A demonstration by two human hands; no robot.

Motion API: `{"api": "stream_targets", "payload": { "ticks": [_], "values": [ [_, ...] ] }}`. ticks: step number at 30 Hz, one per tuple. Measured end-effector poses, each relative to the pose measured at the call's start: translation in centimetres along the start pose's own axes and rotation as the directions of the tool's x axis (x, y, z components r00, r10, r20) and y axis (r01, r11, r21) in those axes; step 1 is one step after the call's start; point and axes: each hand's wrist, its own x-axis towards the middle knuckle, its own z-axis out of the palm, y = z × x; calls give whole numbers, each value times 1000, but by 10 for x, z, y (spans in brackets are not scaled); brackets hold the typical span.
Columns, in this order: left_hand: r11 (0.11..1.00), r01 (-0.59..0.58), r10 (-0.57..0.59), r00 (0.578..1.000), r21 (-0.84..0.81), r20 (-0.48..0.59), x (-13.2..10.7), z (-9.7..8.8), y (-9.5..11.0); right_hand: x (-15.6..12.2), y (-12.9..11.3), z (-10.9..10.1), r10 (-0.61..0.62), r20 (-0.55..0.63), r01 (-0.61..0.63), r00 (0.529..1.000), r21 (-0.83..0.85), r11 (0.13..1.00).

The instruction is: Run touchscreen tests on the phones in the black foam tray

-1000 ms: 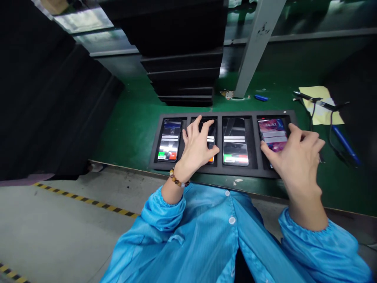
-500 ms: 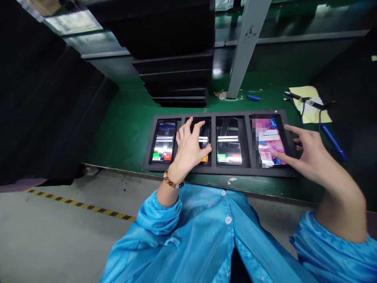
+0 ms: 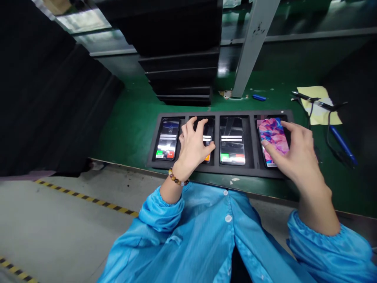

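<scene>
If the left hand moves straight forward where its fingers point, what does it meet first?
Probably the black tray's far rim, just beyond the phone under the left hand; depth is unclear.

No text, brand or number can be read anywhere. The left phone [image 3: 167, 139] and third phone [image 3: 232, 141], in the middle of the frame, show white bars above a green and a red block, with lettering too small to make out; the right phone [image 3: 272, 135] shows only a pink-blue pattern. The yellow sheet [image 3: 319, 98] at upper right bears no legible writing, and the floor stripe [image 3: 88, 200] at lower left is plain yellow-black hazard marking.
</scene>
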Motion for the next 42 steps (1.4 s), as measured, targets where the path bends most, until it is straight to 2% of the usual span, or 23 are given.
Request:
{"api": "stream_targets", "payload": {
  "ticks": [4, 7, 10, 15, 17, 20, 23, 26, 29, 33, 38, 42],
  "values": [
    [1000, -11, 10, 998, -26, -54, 0, 2, -3, -11, -34, 9, -137, -75, 136, 988, -11, 991],
    [998, -29, 24, 995, -53, -94, 0, -1, -5, -21, -61, 22, -237, -42, 236, 971, -23, 971],
    [991, -67, 49, 987, -119, -150, 3, -9, -9, -29, -77, 36, -262, 4, 262, 965, -24, 965],
    [968, -48, 3, 984, -245, -178, 6, -23, -25, -35, -81, 47, -208, 21, 206, 978, 82, 975],
    [968, -44, -1, 984, -247, -179, 5, -23, -26, -39, -86, 45, -183, 17, 179, 983, 154, 972],
    [980, -82, 53, 986, -180, -161, 2, -17, -20, -46, -100, 42, -223, 11, 213, 975, 247, 945],
    [993, -74, 61, 989, -90, -135, -1, -7, -11, -51, -107, 44, -213, -35, 216, 976, 147, 965],
    [998, -35, 29, 994, -52, -107, -4, 0, -6, -49, -103, 48, -180, -37, 181, 983, 35, 983],
    [999, -18, 13, 995, -49, -102, -5, 2, -5, -46, -97, 49, -175, -9, 175, 985, 86, 981],
    [997, -57, 51, 993, -48, -109, -5, 1, -10, -50, -103, 44, -178, -47, 183, 983, 154, 971],
    [992, -107, 98, 986, -64, -131, -7, -4, -16, -62, -125, 41, -293, -64, 297, 954, 69, 952],
    [994, -94, 85, 989, -65, -124, -13, -8, -19, -64, -127, 43, -295, -41, 297, 955, 58, 953]
  ]
}}
